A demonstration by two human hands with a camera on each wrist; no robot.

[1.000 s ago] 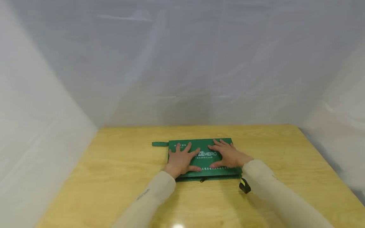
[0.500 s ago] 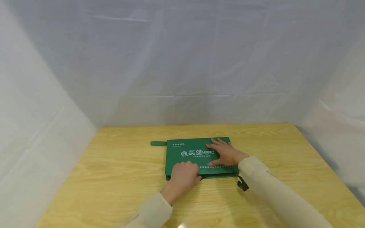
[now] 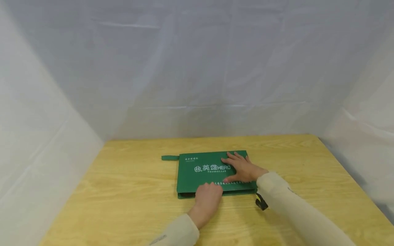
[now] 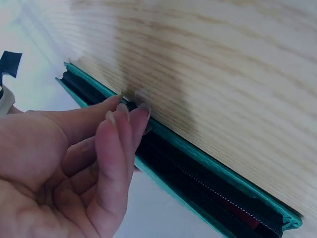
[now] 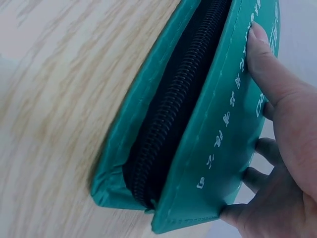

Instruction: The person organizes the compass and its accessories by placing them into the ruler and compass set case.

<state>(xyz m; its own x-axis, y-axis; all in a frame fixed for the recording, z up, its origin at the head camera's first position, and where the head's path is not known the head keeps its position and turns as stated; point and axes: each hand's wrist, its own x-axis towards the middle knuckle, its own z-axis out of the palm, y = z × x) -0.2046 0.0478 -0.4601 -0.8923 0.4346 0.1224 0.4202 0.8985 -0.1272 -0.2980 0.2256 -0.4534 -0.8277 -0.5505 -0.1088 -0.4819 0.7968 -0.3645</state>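
Observation:
A green zip case (image 3: 194, 177) with white lettering lies flat on the table, its zipped side facing the person. My left hand (image 3: 207, 201) is at the middle of that front side. In the left wrist view its thumb and fingertips pinch a small dark zipper pull (image 4: 130, 105), mostly covered by them. Left of the pull, the zipper teeth (image 4: 198, 181) look parted, and a bit of red shows inside. My right hand (image 3: 244, 169) lies spread on the right part of the cover. Near it, the black zipper (image 5: 168, 104) runs along the edge with its teeth together.
A green strap loop (image 3: 170, 158) sticks out from the case's far left corner. A small black and yellow item (image 3: 261, 201) sits by the right cuff. Pale sheeting (image 3: 197, 68) encloses the wooden table (image 3: 129, 191) at the back and sides.
My left hand has left the cover, where it lay spread, dropped to the front edge with fingers curled, then shifted slightly right along it. The right hand stays on the cover.

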